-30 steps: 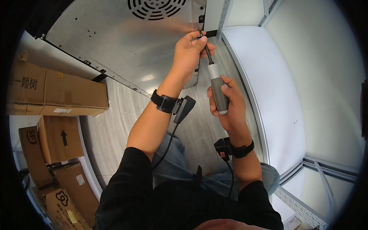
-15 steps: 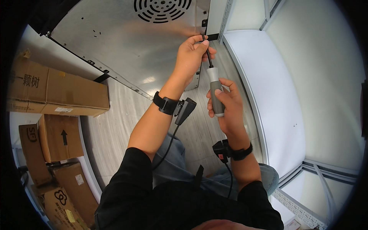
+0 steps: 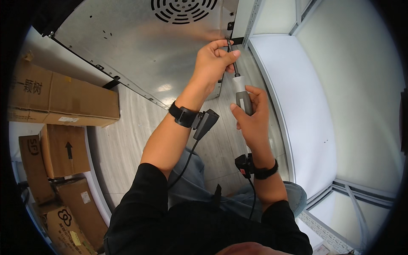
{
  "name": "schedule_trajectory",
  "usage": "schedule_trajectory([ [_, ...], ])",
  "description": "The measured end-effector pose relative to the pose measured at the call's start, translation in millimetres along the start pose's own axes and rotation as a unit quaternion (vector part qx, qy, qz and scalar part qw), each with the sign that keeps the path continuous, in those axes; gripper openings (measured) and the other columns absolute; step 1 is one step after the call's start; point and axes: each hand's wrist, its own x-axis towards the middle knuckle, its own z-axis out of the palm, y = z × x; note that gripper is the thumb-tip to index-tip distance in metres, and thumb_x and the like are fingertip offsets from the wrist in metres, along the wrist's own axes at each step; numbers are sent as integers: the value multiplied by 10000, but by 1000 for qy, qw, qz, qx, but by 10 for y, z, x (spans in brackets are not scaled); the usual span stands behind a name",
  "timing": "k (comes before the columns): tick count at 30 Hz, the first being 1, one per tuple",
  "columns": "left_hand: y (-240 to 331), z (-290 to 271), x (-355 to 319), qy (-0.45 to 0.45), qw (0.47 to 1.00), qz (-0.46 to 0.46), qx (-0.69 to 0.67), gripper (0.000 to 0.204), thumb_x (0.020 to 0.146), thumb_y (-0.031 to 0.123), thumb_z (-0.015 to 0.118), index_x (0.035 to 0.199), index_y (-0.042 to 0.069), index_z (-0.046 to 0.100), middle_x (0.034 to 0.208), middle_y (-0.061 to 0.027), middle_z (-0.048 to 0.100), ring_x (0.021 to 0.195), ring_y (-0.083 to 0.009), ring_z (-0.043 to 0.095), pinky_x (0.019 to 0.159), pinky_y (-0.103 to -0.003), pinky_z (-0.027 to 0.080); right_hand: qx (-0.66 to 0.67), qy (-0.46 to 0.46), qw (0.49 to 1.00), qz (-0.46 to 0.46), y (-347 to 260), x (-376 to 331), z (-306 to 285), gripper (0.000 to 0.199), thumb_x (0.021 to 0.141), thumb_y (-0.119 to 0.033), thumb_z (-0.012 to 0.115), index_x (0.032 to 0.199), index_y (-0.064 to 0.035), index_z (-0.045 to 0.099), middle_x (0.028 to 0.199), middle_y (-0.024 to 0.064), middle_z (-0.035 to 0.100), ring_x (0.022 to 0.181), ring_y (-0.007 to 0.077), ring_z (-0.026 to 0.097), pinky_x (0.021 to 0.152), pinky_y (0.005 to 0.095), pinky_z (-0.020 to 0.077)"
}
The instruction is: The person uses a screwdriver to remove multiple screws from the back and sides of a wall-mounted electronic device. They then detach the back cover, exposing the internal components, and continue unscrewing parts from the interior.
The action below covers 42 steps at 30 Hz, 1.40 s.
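Observation:
A screwdriver (image 3: 243,102) with a grey and white handle and a dark shaft slants up toward the right edge of a metal panel (image 3: 140,46). My right hand (image 3: 255,121) is closed round the handle, its thumb out to the left side. Around the shaft, close to the tip, my left hand (image 3: 212,61) is curled, with the index finger by the tip and the thumb along the shaft. The tip meets the panel's edge near a small fastener; whether it sits in a screw head is too small to tell.
Slotted vent holes (image 3: 183,10) mark the panel's upper part. Several cardboard boxes (image 3: 66,151) are stacked at the left. A white shelf (image 3: 297,106) with a metal frame runs along the right. Black straps with cabled devices (image 3: 206,123) sit on both wrists.
My right thumb has shifted leftward on the handle, and the right fingers have turned a little round it. My left thumb has moved slightly right. The view has shifted slightly.

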Motion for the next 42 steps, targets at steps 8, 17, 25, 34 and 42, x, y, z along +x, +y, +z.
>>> schedule_trajectory([
  [8,-6,-35,18,-16,1000,-10,-15,311,847,42,642,1140,-9,548,655,-3,583,580,-123,593,567,-247,464,390,-195,885,166,74,147,-202,476,871,-181,545,1286,-24,372,1013,160,582,781,232,628,497,286,490],
  [17,16,-9,33,14,998,4,67,323,834,75,668,1123,-19,557,672,-11,600,579,-102,579,565,-233,467,201,-78,971,106,159,103,-3,456,844,-41,596,1247,2,388,1025,130,551,828,159,585,577,277,524],
  [25,-51,-55,76,14,991,26,133,362,805,78,705,1119,-28,559,649,-10,595,560,-84,554,517,-220,453,121,-67,990,20,300,137,56,458,832,-77,645,1214,5,404,1066,121,532,822,135,560,553,265,515],
  [34,38,-28,48,8,998,-15,63,239,890,11,551,1127,-18,559,762,-88,665,645,-138,632,574,-255,482,374,-232,883,164,458,259,-130,465,908,-213,538,1283,18,390,1012,148,597,855,237,628,626,311,524],
  [42,-75,-54,69,38,975,59,212,321,813,97,698,1097,0,587,705,-12,631,580,-85,575,534,-229,459,158,-118,976,94,455,196,21,452,832,-86,654,1227,17,459,993,86,581,778,113,566,594,263,524],
])
